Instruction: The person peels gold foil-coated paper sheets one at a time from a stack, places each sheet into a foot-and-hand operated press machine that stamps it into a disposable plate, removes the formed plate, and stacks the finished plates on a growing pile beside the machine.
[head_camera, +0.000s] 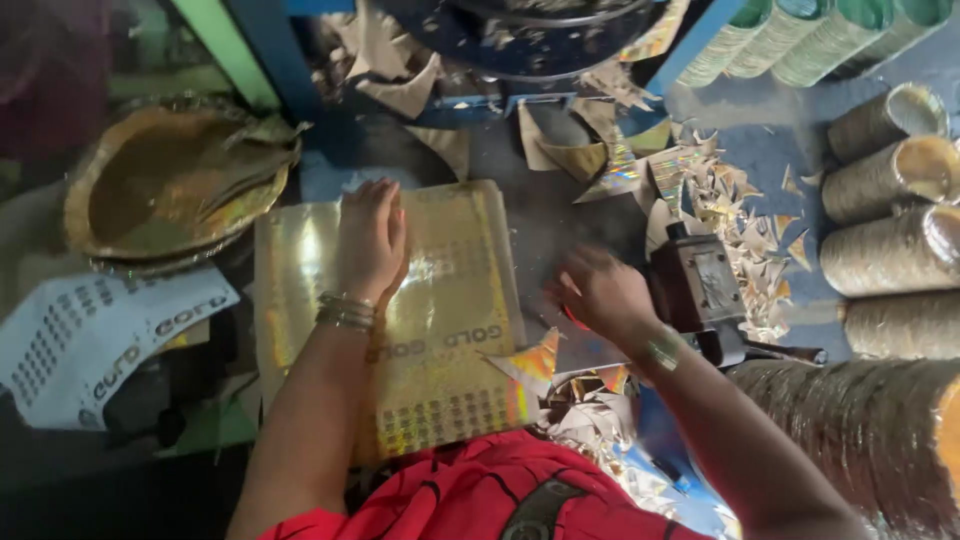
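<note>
One stack of gold foil sheets (440, 320) lies on the work surface in front of the person, its long axis running away from the body toward the machine, the far short edge near the blue frame (270, 50). The left hand (370, 240) lies flat and open, palm down, on the upper half of the stack, several bangles on the wrist. The right hand (600, 292) hovers just right of the sheets, fingers curled beside a dark metal block (700, 285); whether it grips anything cannot be told. One pile of pressed gold plates (170, 185) sits to the left. Four rolled stacks of gold plates (890, 200) lie on their sides at right, three green-edged stacks (800, 35) above them. Triangular foil scraps (740, 220) litter the bench.
</note>
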